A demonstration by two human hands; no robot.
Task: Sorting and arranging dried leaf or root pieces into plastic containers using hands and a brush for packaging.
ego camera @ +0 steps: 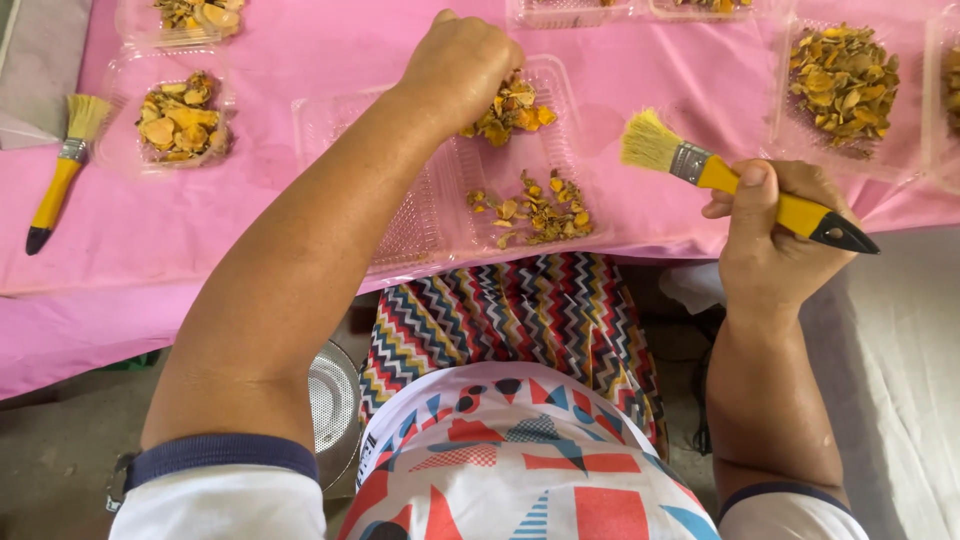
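Note:
My left hand (462, 62) is closed over a clump of dried yellow-orange slices (512, 112) above an open clear plastic clamshell box (410, 225) on the pink cloth. More loose slices (535, 210) lie in the near half of that box. My right hand (772, 238) grips a yellow-handled paintbrush (745, 182) with pale bristles and a black tip, held off the table's near edge, bristles pointing left toward the box.
Clear trays of dried slices stand at left (180, 120), top left (198, 14) and right (843, 75). A second yellow brush (62, 165) lies at far left. A pink tablecloth (130, 250) covers the table. A metal strainer (333, 400) sits by my knee.

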